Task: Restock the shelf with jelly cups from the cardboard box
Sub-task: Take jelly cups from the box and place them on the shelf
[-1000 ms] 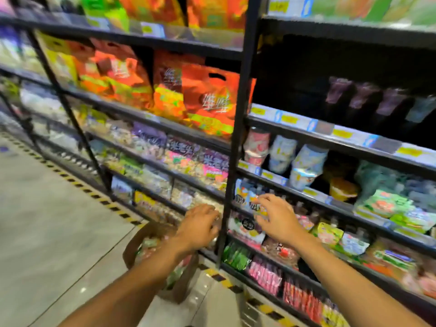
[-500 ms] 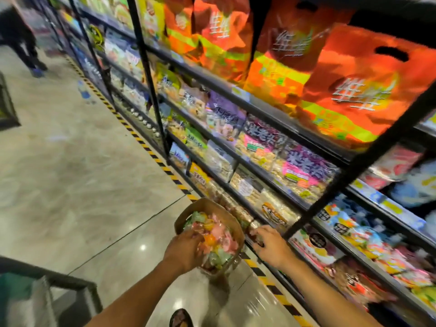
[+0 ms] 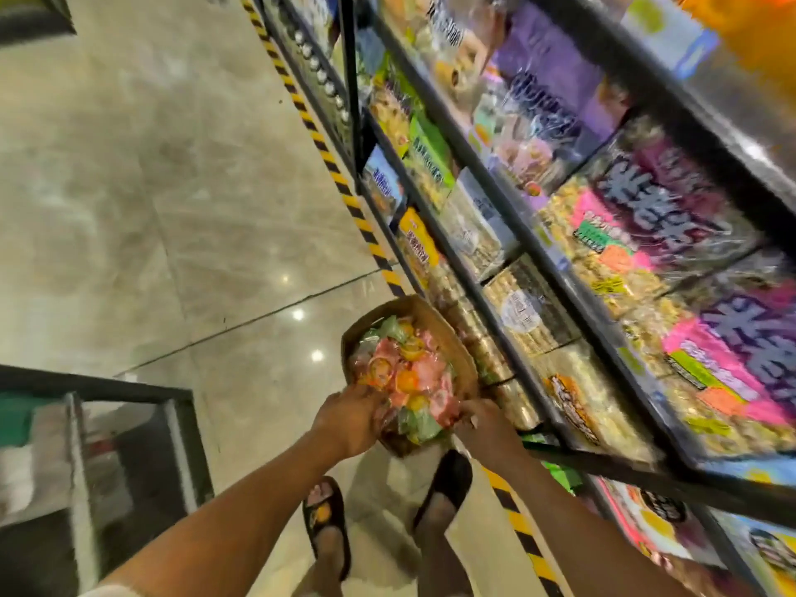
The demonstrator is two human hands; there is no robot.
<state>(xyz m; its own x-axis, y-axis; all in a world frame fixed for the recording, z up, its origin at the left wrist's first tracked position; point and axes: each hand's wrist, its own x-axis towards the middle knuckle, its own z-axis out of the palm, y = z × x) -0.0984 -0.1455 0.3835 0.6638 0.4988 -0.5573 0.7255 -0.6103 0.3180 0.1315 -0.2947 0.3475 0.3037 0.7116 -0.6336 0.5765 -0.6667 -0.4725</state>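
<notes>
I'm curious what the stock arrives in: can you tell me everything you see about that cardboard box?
The cardboard box is plain brown and open at the top, with thin walls bowed outward. It is heaped with jelly cups in pink, orange and green. It sits low beside the shelf, over the tiled floor; whether it rests there is unclear. The left hand grips its near rim, and the right hand reaches the cups at its near right corner.

One cardboard box, heaped jelly cups, two hands, two sandals
</notes>
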